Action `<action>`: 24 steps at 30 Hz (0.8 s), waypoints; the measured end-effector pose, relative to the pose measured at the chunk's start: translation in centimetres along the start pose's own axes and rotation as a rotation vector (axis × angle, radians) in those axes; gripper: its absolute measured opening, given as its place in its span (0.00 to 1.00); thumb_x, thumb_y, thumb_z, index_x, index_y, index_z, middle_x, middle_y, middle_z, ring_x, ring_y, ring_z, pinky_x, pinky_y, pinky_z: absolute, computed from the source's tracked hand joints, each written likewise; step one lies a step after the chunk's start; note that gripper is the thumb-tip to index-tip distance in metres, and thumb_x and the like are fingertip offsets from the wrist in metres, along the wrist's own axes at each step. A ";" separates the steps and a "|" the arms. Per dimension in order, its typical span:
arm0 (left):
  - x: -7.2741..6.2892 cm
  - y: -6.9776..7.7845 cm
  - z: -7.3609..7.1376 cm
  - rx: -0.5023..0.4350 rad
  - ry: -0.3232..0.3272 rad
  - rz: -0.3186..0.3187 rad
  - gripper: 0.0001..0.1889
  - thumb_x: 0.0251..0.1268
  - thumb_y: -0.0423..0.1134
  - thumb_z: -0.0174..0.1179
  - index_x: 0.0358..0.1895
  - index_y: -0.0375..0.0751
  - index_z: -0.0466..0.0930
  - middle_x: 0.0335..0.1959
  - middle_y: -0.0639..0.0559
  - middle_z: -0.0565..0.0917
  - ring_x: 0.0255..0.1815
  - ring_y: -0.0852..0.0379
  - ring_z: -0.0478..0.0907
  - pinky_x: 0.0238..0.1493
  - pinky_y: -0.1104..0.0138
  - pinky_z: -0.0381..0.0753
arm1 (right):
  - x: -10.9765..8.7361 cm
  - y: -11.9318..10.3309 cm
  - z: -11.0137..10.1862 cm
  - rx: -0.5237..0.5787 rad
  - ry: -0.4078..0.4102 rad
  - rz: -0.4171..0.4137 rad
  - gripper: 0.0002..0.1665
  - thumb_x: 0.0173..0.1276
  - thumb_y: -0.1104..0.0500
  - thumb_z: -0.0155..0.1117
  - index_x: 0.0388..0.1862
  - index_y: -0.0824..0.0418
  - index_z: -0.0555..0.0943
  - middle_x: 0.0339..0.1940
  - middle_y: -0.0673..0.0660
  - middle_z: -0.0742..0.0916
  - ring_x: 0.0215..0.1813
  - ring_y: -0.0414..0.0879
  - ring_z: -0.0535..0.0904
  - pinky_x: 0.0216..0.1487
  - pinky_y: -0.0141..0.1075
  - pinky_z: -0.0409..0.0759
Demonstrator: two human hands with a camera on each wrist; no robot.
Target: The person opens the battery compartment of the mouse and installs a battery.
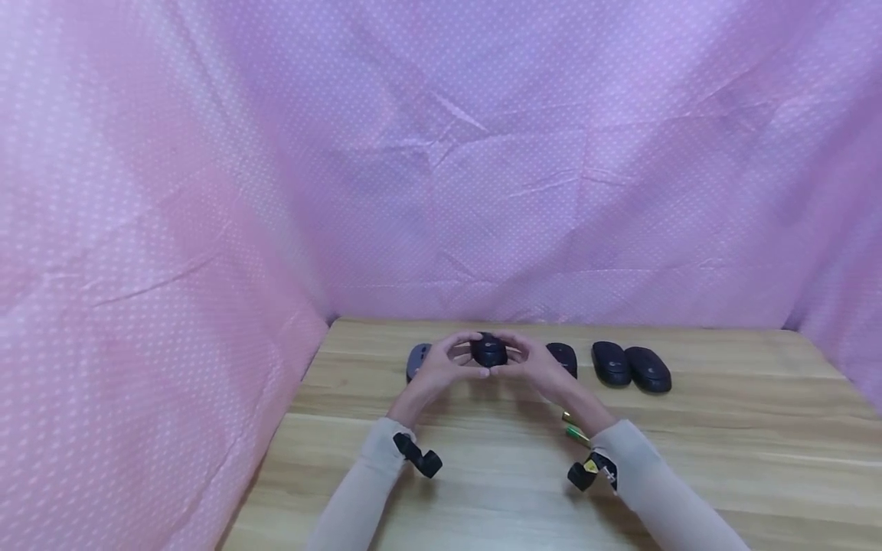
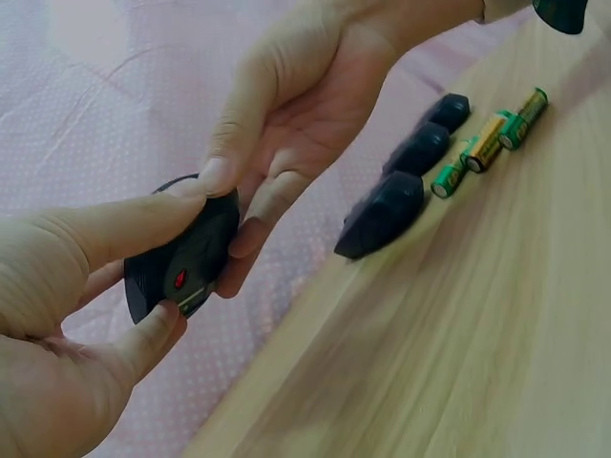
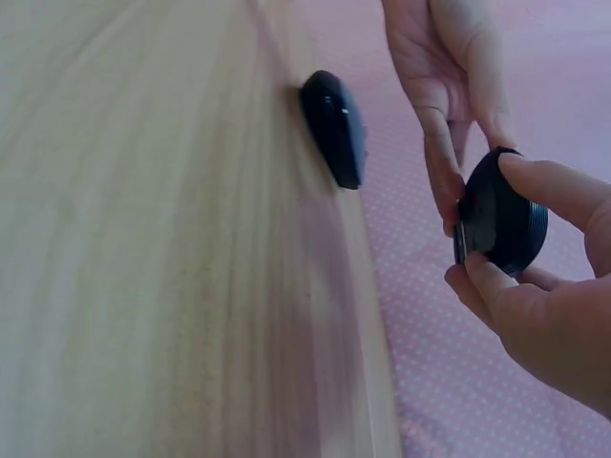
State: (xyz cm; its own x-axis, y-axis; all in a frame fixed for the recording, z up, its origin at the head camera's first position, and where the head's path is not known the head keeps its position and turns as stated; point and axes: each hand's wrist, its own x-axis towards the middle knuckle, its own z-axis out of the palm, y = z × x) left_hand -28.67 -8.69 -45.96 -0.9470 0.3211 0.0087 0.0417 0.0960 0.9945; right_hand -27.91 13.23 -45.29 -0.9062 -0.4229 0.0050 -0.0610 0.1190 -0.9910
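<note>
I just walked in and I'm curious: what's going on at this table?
A person holds a black mouse in both the left hand and right hand, up off the wooden table. A red spot shows on it. Three dark mice sit to the right, a greyish mouse to the left. Batteries lie nearby.

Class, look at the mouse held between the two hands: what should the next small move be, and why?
Probably lower the held mouse onto the table: the left hand and right hand hold it raised, the red spot on it may be a lit sensor, suggesting it has power, and other black mice rest there.
</note>
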 end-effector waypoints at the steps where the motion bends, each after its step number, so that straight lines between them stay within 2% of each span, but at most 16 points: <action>1: 0.0 -0.1 0.0 0.014 0.003 0.002 0.33 0.53 0.28 0.76 0.65 0.44 0.77 0.72 0.45 0.73 0.73 0.43 0.72 0.73 0.58 0.74 | 0.0 0.1 0.1 -0.008 0.002 0.002 0.44 0.66 0.64 0.73 0.78 0.63 0.64 0.79 0.66 0.69 0.79 0.65 0.63 0.77 0.54 0.66; 5: 0.1 -0.7 -0.3 0.041 -0.006 0.018 0.32 0.54 0.28 0.76 0.64 0.44 0.77 0.73 0.44 0.72 0.74 0.42 0.71 0.74 0.57 0.72 | 0.3 0.6 0.4 -0.032 -0.007 -0.008 0.44 0.67 0.66 0.71 0.79 0.66 0.62 0.79 0.68 0.68 0.78 0.65 0.64 0.75 0.50 0.69; 9: 0.0 -1.3 -0.9 0.101 -0.031 0.048 0.32 0.56 0.31 0.75 0.66 0.45 0.76 0.73 0.44 0.73 0.73 0.42 0.71 0.75 0.55 0.71 | 0.5 1.0 0.6 -0.101 -0.029 -0.045 0.44 0.67 0.67 0.70 0.78 0.69 0.61 0.78 0.70 0.68 0.77 0.66 0.65 0.74 0.49 0.71; 14: 0.0 -1.6 -1.7 0.296 -0.026 0.093 0.35 0.57 0.38 0.77 0.69 0.49 0.74 0.71 0.48 0.75 0.73 0.44 0.70 0.77 0.49 0.67 | 1.0 1.1 0.8 -0.191 -0.059 -0.109 0.43 0.68 0.68 0.68 0.78 0.72 0.60 0.77 0.74 0.67 0.75 0.69 0.67 0.72 0.52 0.72; 18: 0.2 -1.6 -2.1 0.410 -0.017 0.104 0.37 0.53 0.37 0.79 0.69 0.52 0.74 0.72 0.47 0.75 0.75 0.42 0.67 0.77 0.43 0.64 | 1.5 1.3 1.3 -0.251 -0.023 -0.122 0.43 0.65 0.70 0.71 0.76 0.72 0.63 0.76 0.74 0.69 0.73 0.69 0.70 0.69 0.52 0.76; 24: 0.4 -1.8 -2.4 0.479 -0.040 0.109 0.38 0.53 0.36 0.78 0.69 0.53 0.72 0.75 0.46 0.72 0.78 0.39 0.64 0.77 0.41 0.62 | 2.0 1.7 2.0 -0.390 0.060 -0.139 0.43 0.59 0.68 0.77 0.73 0.70 0.70 0.72 0.73 0.75 0.65 0.67 0.79 0.60 0.49 0.84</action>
State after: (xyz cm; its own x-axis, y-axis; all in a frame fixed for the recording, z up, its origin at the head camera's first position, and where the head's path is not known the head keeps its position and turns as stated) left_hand -29.86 -10.99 -47.50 -0.9164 0.3883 0.0967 0.2906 0.4795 0.8280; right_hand -28.97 10.80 -47.18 -0.9002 -0.4070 0.1546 -0.3281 0.4007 -0.8555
